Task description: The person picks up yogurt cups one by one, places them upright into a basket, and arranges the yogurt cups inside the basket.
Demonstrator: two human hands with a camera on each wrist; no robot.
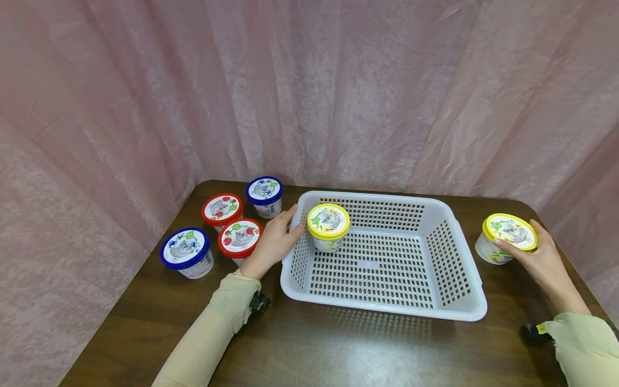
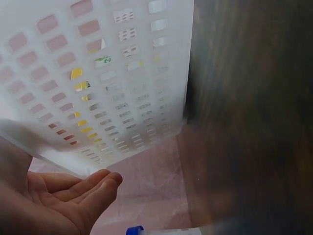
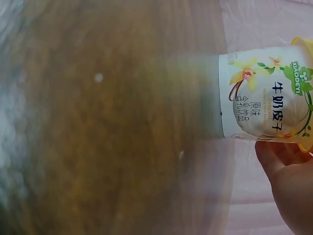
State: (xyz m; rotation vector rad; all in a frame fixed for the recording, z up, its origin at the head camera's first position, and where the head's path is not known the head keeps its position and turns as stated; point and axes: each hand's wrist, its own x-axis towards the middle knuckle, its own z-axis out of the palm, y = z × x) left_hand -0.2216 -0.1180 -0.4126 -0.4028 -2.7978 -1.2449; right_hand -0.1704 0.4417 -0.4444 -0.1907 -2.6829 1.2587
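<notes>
At the right side of the table, my right hand [image 1: 544, 260] grips a white tub with a yellow lid [image 1: 510, 236], thumb on the near side of the lid. The right wrist view shows the tub's printed side [image 3: 269, 93], with yellow flowers and Chinese text. My left hand [image 1: 275, 239] holds the left rim of a white perforated plastic basket [image 1: 382, 309], thumb over the rim and fingers outside. In the left wrist view, the fingers [image 2: 93, 196] lie below the basket's slotted wall [image 2: 122, 98]. Another yellow-lidded tub [image 1: 329, 226] stands inside the basket at its left end.
Left of the basket stand two red-lidded tubs, one behind [image 1: 222, 208] and one nearer [image 1: 239, 238]. Two blue-lidded tubs are there too, one at the back [image 1: 265, 193] and one at the left [image 1: 186, 250]. A pink curtain [image 1: 358, 97] hangs behind the dark wooden table [image 1: 338, 349].
</notes>
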